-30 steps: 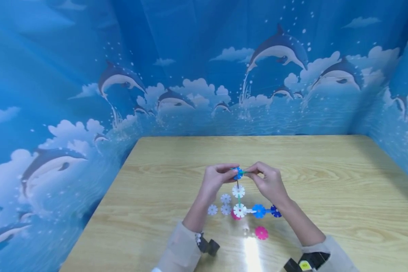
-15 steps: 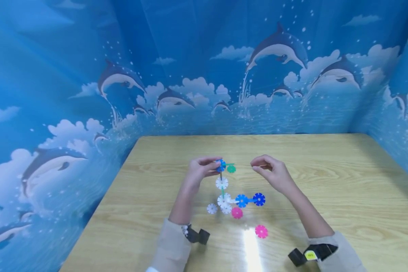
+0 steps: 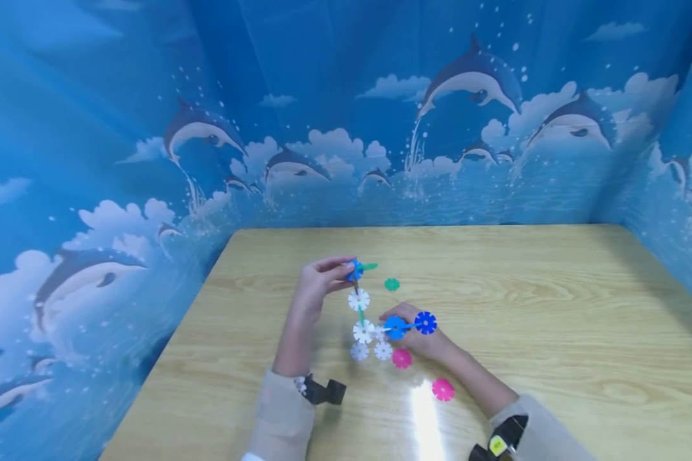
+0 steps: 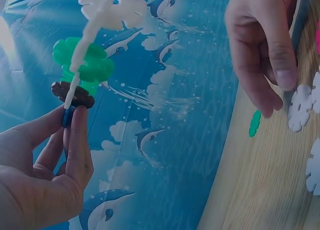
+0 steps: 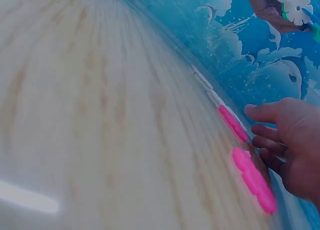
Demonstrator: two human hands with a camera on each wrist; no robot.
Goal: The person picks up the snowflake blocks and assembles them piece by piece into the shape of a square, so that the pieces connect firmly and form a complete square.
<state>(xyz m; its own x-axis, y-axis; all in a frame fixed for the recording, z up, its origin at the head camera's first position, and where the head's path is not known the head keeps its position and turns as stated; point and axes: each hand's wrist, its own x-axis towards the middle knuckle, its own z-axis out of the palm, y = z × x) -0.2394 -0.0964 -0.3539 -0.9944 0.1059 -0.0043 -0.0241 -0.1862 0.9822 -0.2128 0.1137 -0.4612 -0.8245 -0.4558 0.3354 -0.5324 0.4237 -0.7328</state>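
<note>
My left hand (image 3: pixel 317 285) pinches a blue snowflake disc (image 3: pixel 354 269) at the top of a chain of interlocking discs, held above the table. A green disc (image 3: pixel 370 266) sticks out sideways from it. Below follow a brown disc (image 4: pixel 73 94), white discs (image 3: pixel 358 299) and another green one (image 4: pixel 82 59); a side branch ends in a dark blue disc (image 3: pixel 425 323). My right hand (image 3: pixel 422 343) is low over the table behind that branch, close to loose white discs (image 3: pixel 383 350). Its fingers (image 5: pixel 267 132) are loosely bent, with nothing visible between them.
Two pink discs (image 3: pixel 443 389) lie on the wooden table (image 3: pixel 553 307) nearer the front. A loose green disc (image 3: pixel 392 283) lies beyond my right hand. Dolphin-printed blue sheeting (image 3: pixel 346 128) hangs at the back and sides.
My left hand has carried the chain to the left and a little farther back. The right hand has let go of the chain's green disc, swung right, then come down toward the white discs.
</note>
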